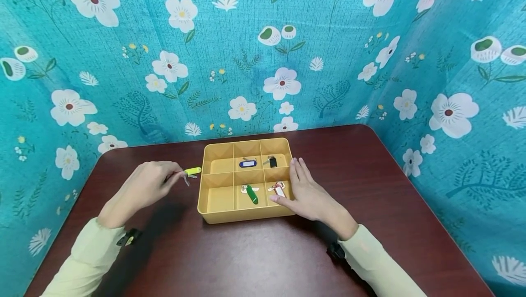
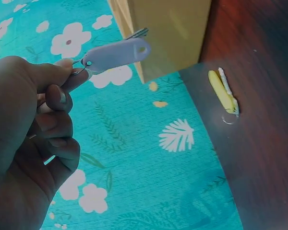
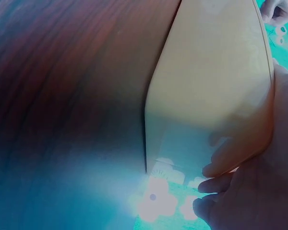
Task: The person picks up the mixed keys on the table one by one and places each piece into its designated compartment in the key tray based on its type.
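Observation:
My left hand (image 1: 154, 180) pinches the split ring of a pale grey key tag (image 2: 115, 55); a key (image 2: 138, 32) shows behind its free end. Just left of the tray, a yellow key tag (image 2: 221, 91) with a key lies on the table. The tray (image 1: 213, 217) is tan, with several compartments. Back row: a blue key tag (image 1: 248, 164) in the middle, a black one (image 1: 273, 162) at right. Front row: a green tag (image 1: 252, 194) in the middle, a red-and-white one (image 1: 279, 191) at right. My right hand (image 1: 314, 196) rests straight-fingered against the tray's right side, thumb over the front corner.
The dark red-brown table (image 1: 255, 256) surrounds the tray on all sides. A blue flowered curtain (image 1: 230, 68) hangs behind and beside it. The tray's back-left and front-left compartments show bare floors.

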The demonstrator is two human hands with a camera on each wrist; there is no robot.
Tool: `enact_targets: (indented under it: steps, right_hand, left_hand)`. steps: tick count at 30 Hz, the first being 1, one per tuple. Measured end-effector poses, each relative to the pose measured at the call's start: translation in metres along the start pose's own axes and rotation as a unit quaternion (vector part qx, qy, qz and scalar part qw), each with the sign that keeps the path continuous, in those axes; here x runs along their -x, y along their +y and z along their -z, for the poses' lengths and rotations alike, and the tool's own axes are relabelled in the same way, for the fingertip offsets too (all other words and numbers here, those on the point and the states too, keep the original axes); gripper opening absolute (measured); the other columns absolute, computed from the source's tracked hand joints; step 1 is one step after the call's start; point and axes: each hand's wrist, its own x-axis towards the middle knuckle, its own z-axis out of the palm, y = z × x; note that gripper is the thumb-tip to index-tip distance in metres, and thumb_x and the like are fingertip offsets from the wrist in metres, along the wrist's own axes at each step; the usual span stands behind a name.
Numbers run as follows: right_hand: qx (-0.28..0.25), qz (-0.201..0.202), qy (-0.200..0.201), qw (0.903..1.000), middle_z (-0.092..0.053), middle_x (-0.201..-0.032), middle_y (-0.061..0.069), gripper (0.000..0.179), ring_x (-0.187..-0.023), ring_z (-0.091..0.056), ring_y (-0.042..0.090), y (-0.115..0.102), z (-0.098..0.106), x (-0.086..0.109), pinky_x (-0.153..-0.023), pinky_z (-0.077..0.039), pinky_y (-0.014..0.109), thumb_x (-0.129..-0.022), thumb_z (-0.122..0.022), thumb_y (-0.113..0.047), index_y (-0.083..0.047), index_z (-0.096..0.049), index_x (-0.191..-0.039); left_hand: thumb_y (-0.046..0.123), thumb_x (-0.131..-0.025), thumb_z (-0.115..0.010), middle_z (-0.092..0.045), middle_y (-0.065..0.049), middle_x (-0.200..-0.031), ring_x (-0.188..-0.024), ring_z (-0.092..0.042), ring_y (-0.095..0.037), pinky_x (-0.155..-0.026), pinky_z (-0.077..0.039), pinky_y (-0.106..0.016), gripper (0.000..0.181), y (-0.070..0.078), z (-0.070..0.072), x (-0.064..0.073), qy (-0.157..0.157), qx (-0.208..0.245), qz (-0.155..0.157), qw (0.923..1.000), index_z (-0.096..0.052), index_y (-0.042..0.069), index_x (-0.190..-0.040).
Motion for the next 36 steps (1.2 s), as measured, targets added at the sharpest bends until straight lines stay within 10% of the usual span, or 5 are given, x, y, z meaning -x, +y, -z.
enact_targets:
  steps: [18, 36]
  right_hand:
    - [0.041, 0.01, 0.015, 0.999, 0.005, -0.177, 0.02, 0.127, -0.167, -0.001, 0.037, 0.0, -0.001, 0.0, -0.135, -0.014, 0.049, -0.089, -0.032, -0.094, 0.002, -0.004, -0.167]
    - [0.034, 0.01, 0.01, 0.9993, 0.005, -0.177, 0.021, 0.125, -0.167, -0.001, 0.038, -0.001, -0.002, 0.0, -0.135, -0.016, 0.05, -0.09, -0.035, -0.092, 0.002, -0.002, -0.167]
  left_hand:
    - [0.013, -0.088, -0.084, -0.07, 0.006, -0.071, -0.058, -0.046, -0.002, -0.056, -0.046, -0.027, 0.006, 0.012, 0.005, -0.017, 0.048, 0.006, -0.046, 0.9977, -0.078, 0.012, -0.086]
    - [0.015, -0.094, -0.079, -0.067, 0.007, -0.07, -0.06, -0.048, -0.005, -0.058, -0.045, -0.026, 0.006, 0.027, 0.013, -0.036, -0.002, 0.027, -0.035, 0.999, -0.078, 0.012, -0.088]
